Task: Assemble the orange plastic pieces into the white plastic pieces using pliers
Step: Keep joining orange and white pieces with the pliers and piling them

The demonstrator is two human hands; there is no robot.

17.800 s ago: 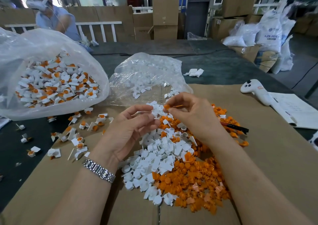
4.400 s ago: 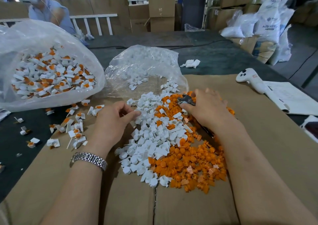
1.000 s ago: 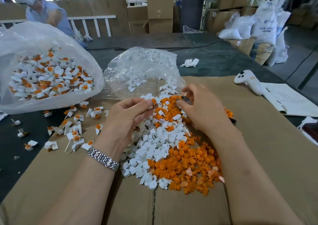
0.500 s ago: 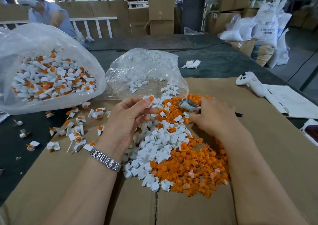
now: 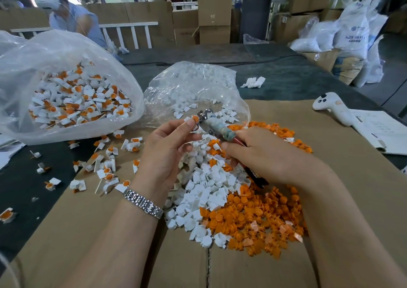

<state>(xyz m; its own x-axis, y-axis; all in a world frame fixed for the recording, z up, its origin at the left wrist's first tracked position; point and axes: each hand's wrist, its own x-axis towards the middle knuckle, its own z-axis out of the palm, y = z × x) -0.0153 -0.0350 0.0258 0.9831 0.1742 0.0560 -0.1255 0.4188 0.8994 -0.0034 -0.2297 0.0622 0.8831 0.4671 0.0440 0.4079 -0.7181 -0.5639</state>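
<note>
I see a warehouse with cardboard boxes [image 5: 214, 8] at the back and a dark table [image 5: 286, 78] that is partly covered with flat brown cardboard [image 5: 330, 166]. On the far left, a big clear bag [image 5: 66, 52] holds white pieces with orange inserts already in them, and more of these finished pieces [image 5: 105, 168] lie loose in front of the bag. Next comes my left hand [image 5: 167, 153] with a metal watch [image 5: 143, 204] on the wrist. Its thumb and fingers pinch one white piece with an orange piece [image 5: 195, 118] in it, raised above the piles. The metal head of the pliers [image 5: 217, 127] touches this piece. A smaller clear bag [image 5: 198, 89] with white pieces lies behind. Under the hands are the heap of white pieces [image 5: 207, 190] and, just beside it, the heap of orange pieces [image 5: 253, 221]. My right hand [image 5: 262, 155] is clenched around the pliers handles. On the right, a white controller [image 5: 337, 107] lies beside some papers [image 5: 383, 131].
</note>
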